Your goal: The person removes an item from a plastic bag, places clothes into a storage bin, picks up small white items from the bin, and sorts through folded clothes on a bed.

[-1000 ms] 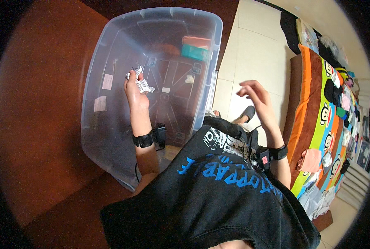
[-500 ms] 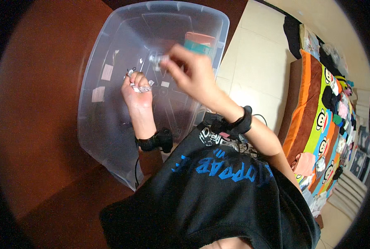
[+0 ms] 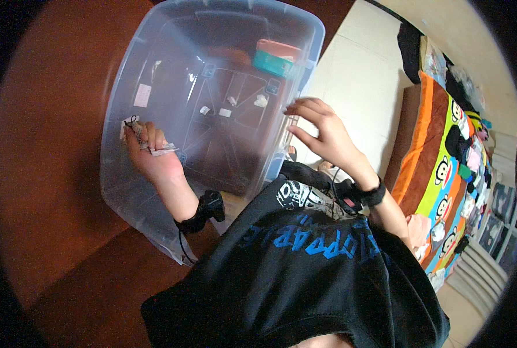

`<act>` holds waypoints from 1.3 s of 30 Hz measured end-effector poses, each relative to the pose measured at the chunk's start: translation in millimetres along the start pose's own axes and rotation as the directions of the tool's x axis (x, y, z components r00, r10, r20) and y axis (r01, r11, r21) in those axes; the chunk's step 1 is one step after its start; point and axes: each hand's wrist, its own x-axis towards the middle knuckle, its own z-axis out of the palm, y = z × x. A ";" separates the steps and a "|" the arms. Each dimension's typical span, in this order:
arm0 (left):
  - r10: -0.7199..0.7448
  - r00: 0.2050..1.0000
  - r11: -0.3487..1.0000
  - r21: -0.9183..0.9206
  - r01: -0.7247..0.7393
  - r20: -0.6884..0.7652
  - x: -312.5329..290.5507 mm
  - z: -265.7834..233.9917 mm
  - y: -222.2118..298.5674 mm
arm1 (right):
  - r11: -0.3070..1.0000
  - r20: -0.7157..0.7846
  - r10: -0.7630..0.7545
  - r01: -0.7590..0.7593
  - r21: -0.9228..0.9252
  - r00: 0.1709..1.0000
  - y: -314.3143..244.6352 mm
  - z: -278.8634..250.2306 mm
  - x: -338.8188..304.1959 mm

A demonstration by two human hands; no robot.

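Note:
A big clear plastic bin (image 3: 315,49) stands before me. Over its left side, my left hand (image 3: 161,163) is closed, palm up, around a crumpled whitish strip (image 3: 164,150), paper or plastic. A thin black cord loop (image 3: 130,121) pokes out past its fingertips; I cannot tell whether it belongs to the strip. My right hand (image 3: 331,133) hovers by the bin's right rim, fingers apart and holding nothing. On the bin's floor lie several small white scraps, among them a flat one (image 3: 225,112) and a crumpled one (image 3: 261,101).
Inside the bin's far right corner is a pink-and-teal box (image 3: 274,65). Pale labels (image 3: 142,95) show on its left wall. Pale floor tiles (image 3: 357,64) lie to the right, beside a bed with a patterned cover (image 3: 423,162) and scattered clothes.
My right hand has drawn back to the right from over the bin; the blurred whitish thing in it is gone. My left hand has shifted left, still closed on the strip.

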 end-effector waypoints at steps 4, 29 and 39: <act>0.052 0.991 0.874 0.486 0.013 -0.121 -15.4 66.7 -57.5 | 0.689 0.069 0.394 -0.344 0.638 0.917 27.1 -16.8 -54.9; -0.694 0.093 0.219 0.333 -0.917 0.714 -326.7 313.2 -439.7 | -0.850 0.095 0.275 0.196 0.489 0.957 154.8 -216.6 -338.6; -0.613 -0.248 0.429 0.052 -0.902 0.750 -506.7 441.4 -682.1 | -0.522 0.054 0.817 0.695 0.494 0.574 287.4 -373.2 -566.8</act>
